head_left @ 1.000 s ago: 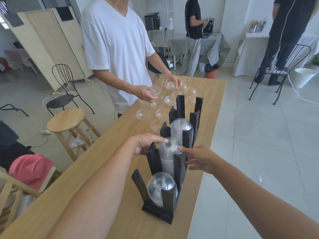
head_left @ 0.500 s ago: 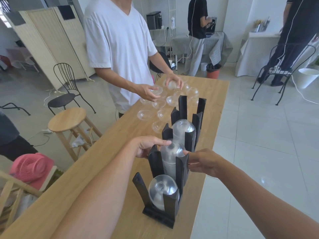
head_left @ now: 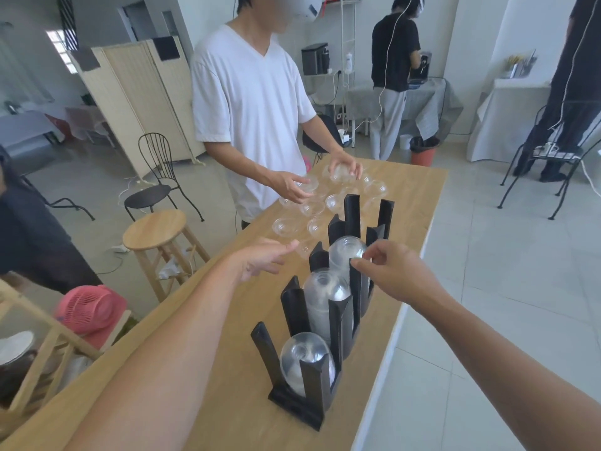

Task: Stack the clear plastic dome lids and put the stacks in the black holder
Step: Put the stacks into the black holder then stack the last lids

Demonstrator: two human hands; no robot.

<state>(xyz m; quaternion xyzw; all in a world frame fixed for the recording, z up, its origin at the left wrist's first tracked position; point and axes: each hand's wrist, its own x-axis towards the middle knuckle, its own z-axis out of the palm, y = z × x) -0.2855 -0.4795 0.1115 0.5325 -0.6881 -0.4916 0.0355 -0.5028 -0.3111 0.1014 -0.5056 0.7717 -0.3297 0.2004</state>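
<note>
A black holder (head_left: pixel 313 382) stands on the wooden table (head_left: pixel 227 402) with three stacks of clear dome lids: the near stack (head_left: pixel 304 356), the middle stack (head_left: pixel 325 288) and the far stack (head_left: pixel 346 253). Its farthest slot (head_left: pixel 353 211) holds nothing that I can see. My left hand (head_left: pixel 263 258) hovers open to the left of the holder. My right hand (head_left: pixel 395 271) hangs at the holder's right side, fingertips close to the far stack, holding nothing. Several loose dome lids (head_left: pixel 312 208) lie on the table beyond the holder.
A person in a white T-shirt (head_left: pixel 250 105) stands across the table, both hands on loose lids. A wooden stool (head_left: pixel 156 229) and a black chair (head_left: pixel 156 187) stand left of the table. A pink fan (head_left: pixel 91 310) sits lower left. The table's right edge runs beside the holder.
Both my hands have left the middle stack. My left hand moved up and away to the left, and my right hand rose toward the far stack.
</note>
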